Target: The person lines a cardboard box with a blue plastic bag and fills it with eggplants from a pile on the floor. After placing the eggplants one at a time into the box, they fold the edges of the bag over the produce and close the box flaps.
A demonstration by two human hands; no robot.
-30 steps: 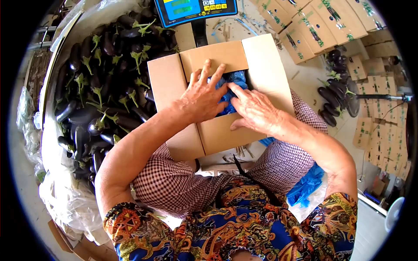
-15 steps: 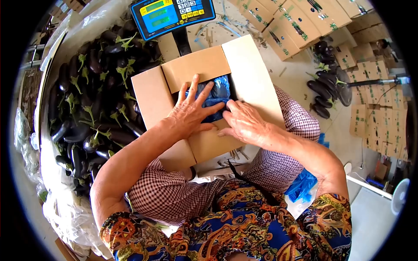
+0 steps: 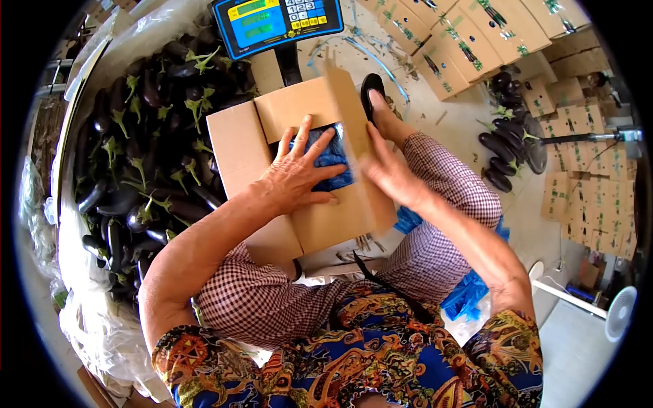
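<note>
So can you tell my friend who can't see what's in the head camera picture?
A person's left hand presses blue plastic down inside a cardboard box, while the right hand lifts the box's right flap upright. A big heap of eggplants lies to the left, and a scale display stands behind the box.

Left hand [image 3: 294, 178] flat, palm down, fingers [image 3: 303, 133] spread and pointing away from the body, thumb out to the right. Left forearm bare, running back down-left to a bent elbow. Right hand [image 3: 385, 171] slightly blurred, edge-on, fingers straight and together, pointing up and away, not closed around anything. Right forearm bare, angled down-right toward the shoulder. Both hands close together, just apart. Knees in checked trousers below the arms.
</note>
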